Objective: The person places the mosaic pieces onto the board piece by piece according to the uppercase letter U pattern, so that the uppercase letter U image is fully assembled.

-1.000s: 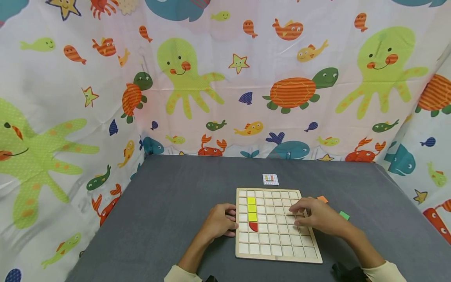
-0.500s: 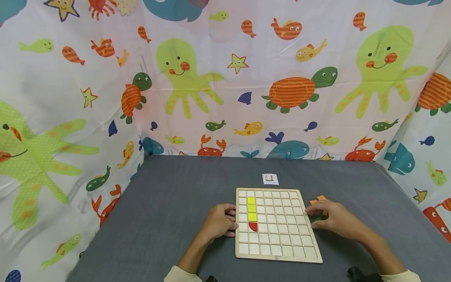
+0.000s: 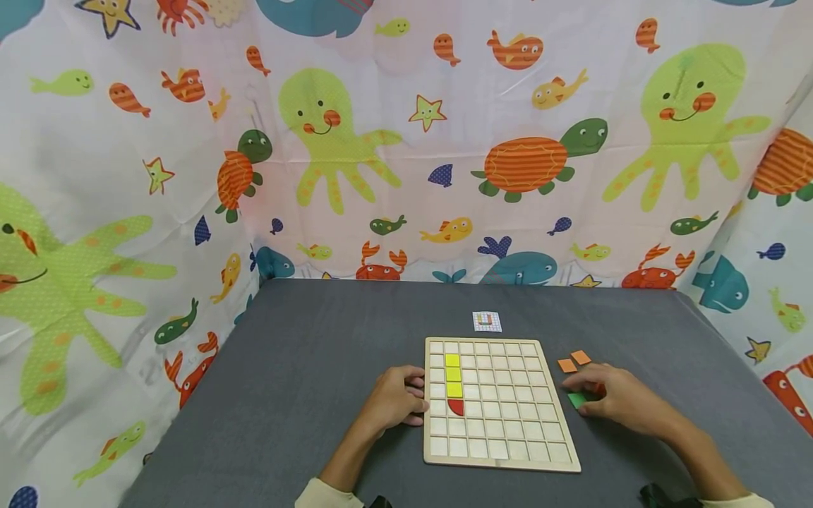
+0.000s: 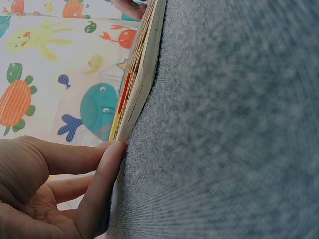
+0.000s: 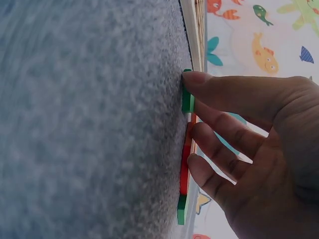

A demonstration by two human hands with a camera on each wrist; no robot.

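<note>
The board (image 3: 502, 464) held yellow tiles (image 3: 454, 375) and a red tile (image 3: 456, 407); left hand (image 3: 394, 400) gripped its edge. Right hand (image 3: 612, 399) pinched a green tile (image 3: 575, 399); orange tiles (image 3: 567, 365) lay unplaced, right.

In the head view the right hand (image 3: 625, 401) covers part of a green tile (image 3: 576, 400), most of a red tile (image 3: 598, 389) and all of a second green tile (image 5: 182, 209). The figure on the gridded card (image 3: 487, 322) is too small to make out fully. Cream sleeves (image 3: 327, 494) run off the bottom edge. In the left wrist view the left hand (image 4: 60, 186) is cut off at left and below, the wooden grid board (image 4: 140, 89) at the top; the grey cloth (image 4: 239, 119) blurs.
</note>
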